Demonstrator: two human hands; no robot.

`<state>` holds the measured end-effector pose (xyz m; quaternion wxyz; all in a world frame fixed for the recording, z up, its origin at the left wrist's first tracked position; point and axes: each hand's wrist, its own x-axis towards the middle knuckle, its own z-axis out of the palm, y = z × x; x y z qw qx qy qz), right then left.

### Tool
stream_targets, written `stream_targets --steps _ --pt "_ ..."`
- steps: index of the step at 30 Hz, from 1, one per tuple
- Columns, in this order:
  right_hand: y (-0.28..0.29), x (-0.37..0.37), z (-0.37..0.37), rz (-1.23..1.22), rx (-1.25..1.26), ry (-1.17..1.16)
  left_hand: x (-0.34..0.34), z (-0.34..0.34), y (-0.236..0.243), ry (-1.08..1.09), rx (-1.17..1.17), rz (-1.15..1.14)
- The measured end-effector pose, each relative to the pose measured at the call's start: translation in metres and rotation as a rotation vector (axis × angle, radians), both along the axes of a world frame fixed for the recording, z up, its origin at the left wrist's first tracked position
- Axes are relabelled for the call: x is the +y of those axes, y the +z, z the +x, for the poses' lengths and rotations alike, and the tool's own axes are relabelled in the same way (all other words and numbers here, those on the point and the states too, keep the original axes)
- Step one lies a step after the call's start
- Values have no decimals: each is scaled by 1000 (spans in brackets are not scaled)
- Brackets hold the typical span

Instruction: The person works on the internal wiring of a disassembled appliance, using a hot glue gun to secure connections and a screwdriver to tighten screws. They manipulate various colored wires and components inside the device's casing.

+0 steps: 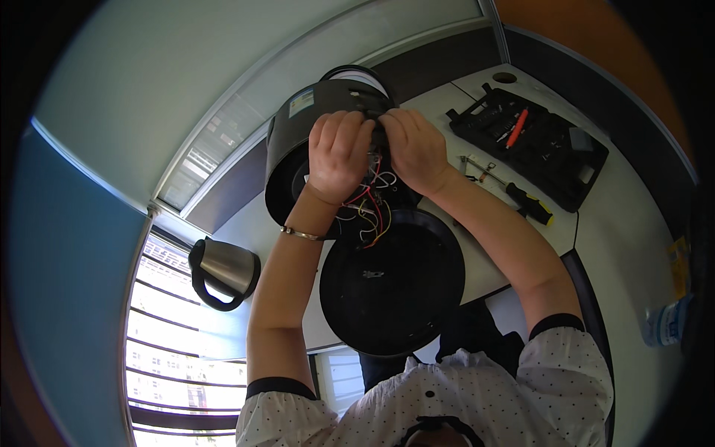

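Note:
A dark, drum-shaped electric appliance, perhaps a cooker [290,130], lies on its side on the desk with its open underside toward me. My left hand [339,149] is closed at its upper edge, fingers curled. Close beside it, my right hand [415,149] is closed too, its fingertips bent over the same edge. What the fingertips pinch is hidden. Red, yellow and white wires [372,205] spill out below my hands. They run down to a round black base cover [391,305], which lies inner side up near the desk's front edge.
A black tool case [555,160] lies unfolded at the right, with a red tool [517,128] on it. Nearer is a black-and-yellow screwdriver [532,205]. A steel kettle [227,268] stands left by the window, and a plastic bottle [665,324] is far right.

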<state>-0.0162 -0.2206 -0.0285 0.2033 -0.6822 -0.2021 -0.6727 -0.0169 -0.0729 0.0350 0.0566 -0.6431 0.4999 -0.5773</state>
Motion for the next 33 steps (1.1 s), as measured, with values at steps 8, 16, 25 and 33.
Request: stream_targets --steps 8,16,25,33 --pt "-10 0 4 48 159 64 -3 -15 3 -42 53 -46" --pt "-17 -13 -1 21 258 77 69 -71 -31 320 136 -551" --pt "-20 -8 -7 -13 234 51 140 -52 -91 472 768 -944" --pt "-25 1 -11 -28 123 44 146 -48 -93 559 710 -883"
